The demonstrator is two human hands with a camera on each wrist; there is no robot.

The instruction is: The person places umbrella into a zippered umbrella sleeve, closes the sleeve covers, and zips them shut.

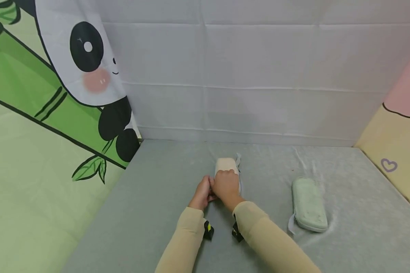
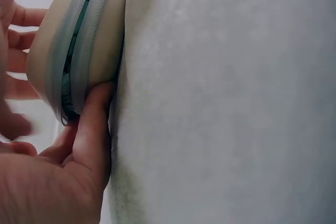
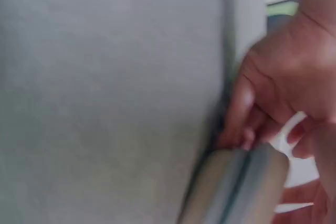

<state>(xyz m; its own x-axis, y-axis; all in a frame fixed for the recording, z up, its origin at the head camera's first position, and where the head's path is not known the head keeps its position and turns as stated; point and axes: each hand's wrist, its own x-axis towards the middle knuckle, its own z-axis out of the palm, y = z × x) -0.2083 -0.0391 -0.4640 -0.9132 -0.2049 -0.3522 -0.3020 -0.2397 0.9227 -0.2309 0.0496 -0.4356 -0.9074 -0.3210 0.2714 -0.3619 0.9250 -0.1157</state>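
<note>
A beige zippered pencil case [image 1: 226, 163] lies on the grey cloth, pointing away from me. Grey zipper tape runs along its side, with a dark teal strip [image 2: 71, 61] between the two tape edges. My left hand [image 1: 201, 193] grips the near end; a digit [image 2: 94, 124] presses low against the case beside the cloth. From above, my right hand [image 1: 226, 187] lies over the case with curled fingers [image 2: 23, 61] on its top. The right thumb is blurred, and whether it pinches a zipper pull cannot be seen. In the right wrist view the case [image 3: 273, 182] is blurred.
To the right lies a pale green zippered case [image 1: 309, 204] with a grey tab at its near left corner. A white sheet [image 1: 246, 76] hangs behind the cloth-covered surface [image 1: 157, 182]. Printed panels [image 1: 37, 151] stand along the left and right sides.
</note>
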